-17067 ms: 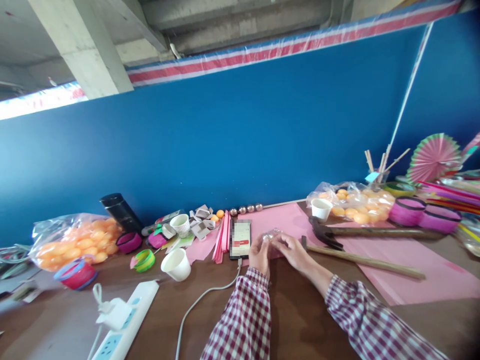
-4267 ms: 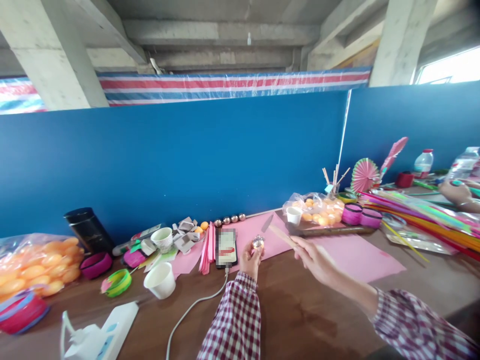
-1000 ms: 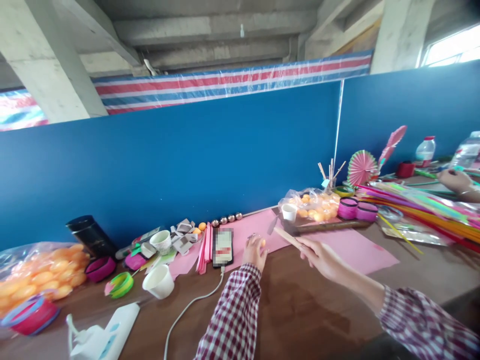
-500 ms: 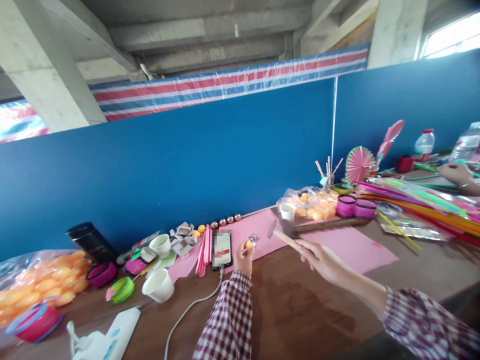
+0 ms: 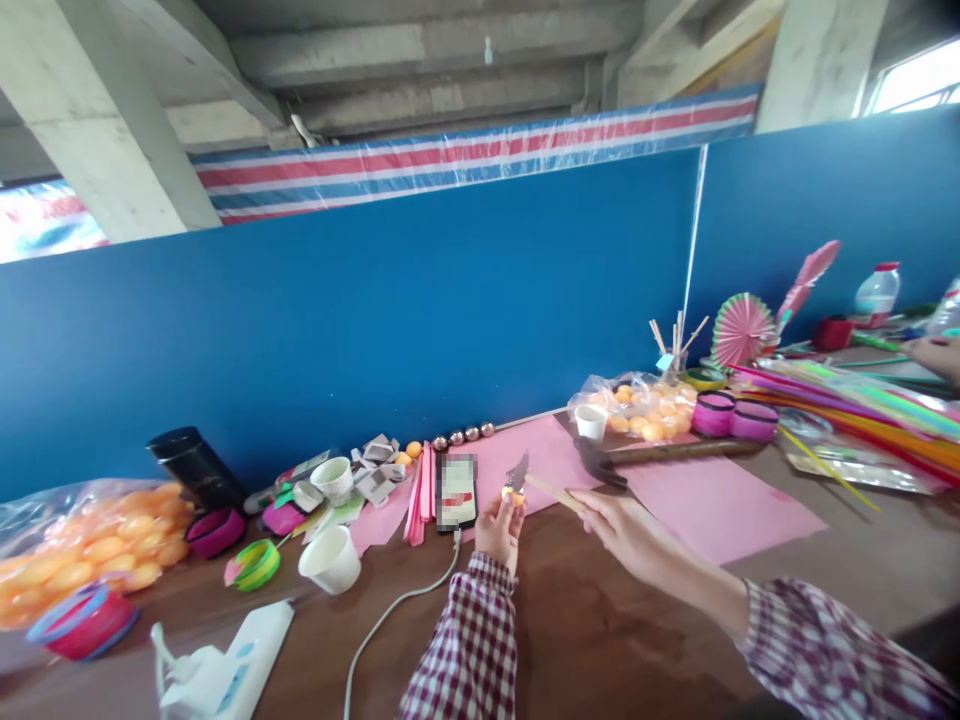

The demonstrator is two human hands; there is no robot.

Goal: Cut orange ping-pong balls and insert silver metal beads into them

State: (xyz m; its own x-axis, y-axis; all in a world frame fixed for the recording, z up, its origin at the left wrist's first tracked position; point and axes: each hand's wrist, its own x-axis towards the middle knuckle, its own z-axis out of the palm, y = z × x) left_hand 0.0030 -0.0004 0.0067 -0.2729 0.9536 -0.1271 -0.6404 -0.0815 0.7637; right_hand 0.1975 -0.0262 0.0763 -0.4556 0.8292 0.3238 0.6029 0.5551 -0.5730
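My left hand [image 5: 496, 530] is closed around a small orange ball [image 5: 513, 496], holding it up above the table. Bits of something dark and shiny show at the ball's top, too small to name. In my right hand [image 5: 611, 525] is a small hammer [image 5: 553, 488], gripped by its pale wooden handle. Its grey head is slightly blurred and overlaps the top of the ball; I cannot tell whether they touch. Just left of my left hand lies a phone [image 5: 456, 500] with a white cable plugged in.
A larger hammer [image 5: 682, 452] lies beyond my right hand on pink paper [image 5: 720, 510]. Bags of orange balls [image 5: 97, 545] sit at left and back right. Paper cups [image 5: 330, 560], a power strip [image 5: 251, 650], steel balls [image 5: 471, 433] and colourful pipe cleaners [image 5: 862, 400] surround me. Another person's hand [image 5: 937, 355] shows at far right.
My right hand has moved left, bringing the hammer's head from beside the ball to over it. My left hand still holds the ball. The whole view has shifted slightly.
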